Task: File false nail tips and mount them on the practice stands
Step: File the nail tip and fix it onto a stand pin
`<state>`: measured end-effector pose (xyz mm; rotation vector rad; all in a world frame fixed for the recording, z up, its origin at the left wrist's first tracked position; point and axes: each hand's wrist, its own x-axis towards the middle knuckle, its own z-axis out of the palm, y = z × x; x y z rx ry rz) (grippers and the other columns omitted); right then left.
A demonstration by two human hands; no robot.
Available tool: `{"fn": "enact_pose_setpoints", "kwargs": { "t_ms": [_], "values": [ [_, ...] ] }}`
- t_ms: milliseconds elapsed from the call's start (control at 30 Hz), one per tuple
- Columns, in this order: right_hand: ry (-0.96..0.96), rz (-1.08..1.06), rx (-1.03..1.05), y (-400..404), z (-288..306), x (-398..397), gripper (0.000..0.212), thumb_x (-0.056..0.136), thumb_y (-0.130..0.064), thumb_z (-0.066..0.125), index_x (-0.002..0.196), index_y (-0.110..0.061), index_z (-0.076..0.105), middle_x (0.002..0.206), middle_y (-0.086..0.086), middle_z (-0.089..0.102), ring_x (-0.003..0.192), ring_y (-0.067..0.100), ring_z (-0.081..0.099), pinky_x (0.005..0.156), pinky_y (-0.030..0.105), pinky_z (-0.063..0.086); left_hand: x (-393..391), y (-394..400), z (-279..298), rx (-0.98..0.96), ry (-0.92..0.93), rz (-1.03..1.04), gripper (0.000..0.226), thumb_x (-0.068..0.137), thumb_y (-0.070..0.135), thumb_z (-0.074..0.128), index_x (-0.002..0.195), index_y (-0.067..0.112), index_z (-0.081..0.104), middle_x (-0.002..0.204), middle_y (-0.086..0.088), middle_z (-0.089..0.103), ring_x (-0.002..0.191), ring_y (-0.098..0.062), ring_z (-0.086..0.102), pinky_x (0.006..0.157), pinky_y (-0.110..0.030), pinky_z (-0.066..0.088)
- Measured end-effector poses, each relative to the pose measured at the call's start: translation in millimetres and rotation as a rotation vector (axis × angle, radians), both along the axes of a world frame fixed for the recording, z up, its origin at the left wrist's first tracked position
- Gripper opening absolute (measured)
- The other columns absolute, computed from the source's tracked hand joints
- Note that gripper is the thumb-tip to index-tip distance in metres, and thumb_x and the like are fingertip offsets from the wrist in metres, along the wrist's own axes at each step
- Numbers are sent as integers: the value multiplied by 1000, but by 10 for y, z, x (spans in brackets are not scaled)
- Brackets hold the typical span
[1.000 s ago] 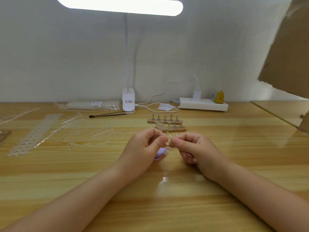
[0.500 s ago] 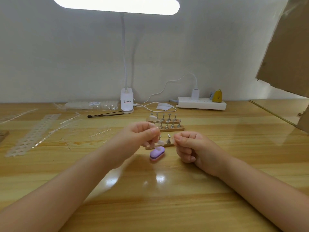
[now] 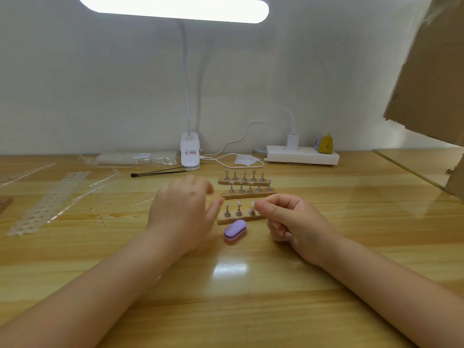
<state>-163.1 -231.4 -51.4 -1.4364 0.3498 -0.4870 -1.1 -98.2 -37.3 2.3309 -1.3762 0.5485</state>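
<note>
**Hands at the nearest stand, one tip pinched for mounting**

Right hand (image 3: 288, 219) curled, thumb and forefinger pinching a clear false nail tip (image 3: 254, 204) just above the right end of the nearest practice stand (image 3: 241, 217); left hand (image 3: 180, 209) blurred with motion, fingers spread and relaxed, holding nothing that can be made out, hovering just left of the same stand.

Judged to be the mounting step, filing set aside: purple file block (image 3: 235, 231) lying untouched on the table (image 3: 251, 297) between the two hands, just in front of the stand. Tip held over the third or fourth metal holder (image 3: 251, 211); cannot tell whether already touching it. Two holders to the left bare, or carrying tips too clear to be seen. Next move likely calls for lowering the tip squarely onto the holder's head, pressing lightly, letting go without tipping the small wooden base; possibly steadying that base with the free left hand.

Two more stands (image 3: 247, 187) in rows behind, near the first; tips on them too small to confirm.

Glossy pale wooden surface, lamp glare in the middle. Strips of clear plastic sprue (image 3: 47, 204) spread at left; packet of tips (image 3: 135, 158) and a thin black brush (image 3: 158, 172) beyond. Clip lamp (image 3: 190, 154) at the back, lit bar overhead, cable running to a white power strip (image 3: 302, 154) against a plain wall. Brown cardboard (image 3: 431, 71) at upper right.
</note>
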Motion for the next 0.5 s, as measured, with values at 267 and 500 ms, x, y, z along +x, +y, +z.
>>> {"fn": "enact_pose_setpoints", "kwargs": {
  "t_ms": [267, 500],
  "values": [
    [-76, -67, 91, 32, -13, 18, 26, 73, -25, 72, 87, -4, 72, 49, 1, 44, 42, 9, 37, 41, 19, 29, -249, -29, -140, 49, 142, -337, 16, 92, 38, 55, 95, 23, 61, 94, 10, 58, 91, -13, 53, 76, -29, 45],
    [-77, -48, 175, 56, -8, 40, 21, 77, -22, 66, 85, -3, 68, 47, -1, 42, 39, 7, 34, 40, 19, 26, -171, -14, -123, -401, 68, -501, 21, 79, 9, 72, 97, 7, 62, 89, 0, 61, 78, -13, 56, 69, -34, 51]
  ]
}}
